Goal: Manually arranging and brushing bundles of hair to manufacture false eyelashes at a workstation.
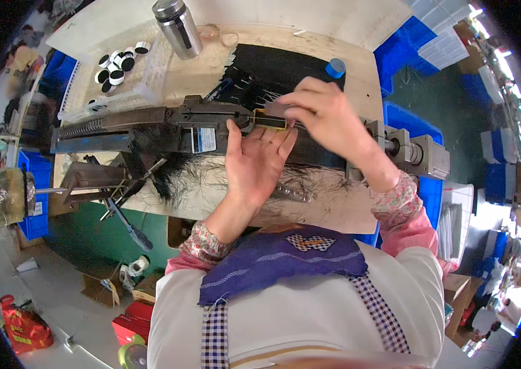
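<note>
A small dark block with yellow edges [270, 121] sits at the middle of the long dark metal machine [150, 126]. My left hand [253, 163] is palm up, with its fingers stretched out against the near edge of the block and its thumb apart. From the right, my right hand [328, 114] reaches over with thumb and forefinger pinched at the block's right end. What lies between those fingertips is hidden. Behind the block, dark bristles [248, 92] lie on a black mat [279, 64].
A white plastic basket [153, 74] with several black-and-white round pieces [115, 66] stands at the back left. Near it are a steel flask [177, 27] and a blue cap [335, 67]. Loose dark bristles [211, 178] litter the wooden table [205, 206]. A motor [426, 157] sits at the right.
</note>
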{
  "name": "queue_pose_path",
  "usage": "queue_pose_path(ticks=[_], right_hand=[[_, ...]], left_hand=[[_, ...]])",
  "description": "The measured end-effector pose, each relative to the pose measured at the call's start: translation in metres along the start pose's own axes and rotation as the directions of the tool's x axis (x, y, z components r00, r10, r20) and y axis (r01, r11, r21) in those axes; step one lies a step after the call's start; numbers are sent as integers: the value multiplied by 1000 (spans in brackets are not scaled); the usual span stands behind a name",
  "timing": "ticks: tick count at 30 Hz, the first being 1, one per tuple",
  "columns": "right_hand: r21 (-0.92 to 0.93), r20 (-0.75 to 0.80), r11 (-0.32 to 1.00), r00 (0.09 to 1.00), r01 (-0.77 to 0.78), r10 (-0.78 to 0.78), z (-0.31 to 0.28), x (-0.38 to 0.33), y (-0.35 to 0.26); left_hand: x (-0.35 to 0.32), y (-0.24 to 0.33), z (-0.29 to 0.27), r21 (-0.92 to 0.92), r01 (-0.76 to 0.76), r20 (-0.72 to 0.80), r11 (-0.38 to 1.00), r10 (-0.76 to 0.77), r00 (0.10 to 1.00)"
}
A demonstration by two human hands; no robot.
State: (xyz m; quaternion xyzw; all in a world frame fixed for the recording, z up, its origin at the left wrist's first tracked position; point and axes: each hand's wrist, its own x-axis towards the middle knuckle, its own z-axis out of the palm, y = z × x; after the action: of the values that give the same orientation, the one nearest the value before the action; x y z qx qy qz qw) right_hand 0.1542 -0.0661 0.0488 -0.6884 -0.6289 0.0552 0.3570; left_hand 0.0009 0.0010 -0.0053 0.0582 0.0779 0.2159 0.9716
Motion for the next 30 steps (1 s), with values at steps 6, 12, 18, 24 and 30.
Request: queue_pose_path(ticks=[6, 12, 18, 24, 30], right_hand=[[-65, 57, 998, 998, 7, -3, 4, 2, -1], [-167, 31, 977, 991, 130, -127, 0, -2, -1], [-223, 1, 961, 986, 164, -168, -4, -1, -3], [-234, -89, 961, 980, 150, -175, 7, 4, -11], [-359, -23, 932, 999, -46, 41, 0, -10, -50]], left_hand=[[-7, -7, 8, 97, -152, -86, 984, 160, 983], [-3, 0, -2, 160, -100, 12, 982, 100, 995], [-2, 1, 8, 162, -72, -17, 984, 75, 997], [-7, 3, 14, 176, -51, -27, 983, 57, 998], [-6, 10, -2, 120, -105, 30, 987, 102, 994]])
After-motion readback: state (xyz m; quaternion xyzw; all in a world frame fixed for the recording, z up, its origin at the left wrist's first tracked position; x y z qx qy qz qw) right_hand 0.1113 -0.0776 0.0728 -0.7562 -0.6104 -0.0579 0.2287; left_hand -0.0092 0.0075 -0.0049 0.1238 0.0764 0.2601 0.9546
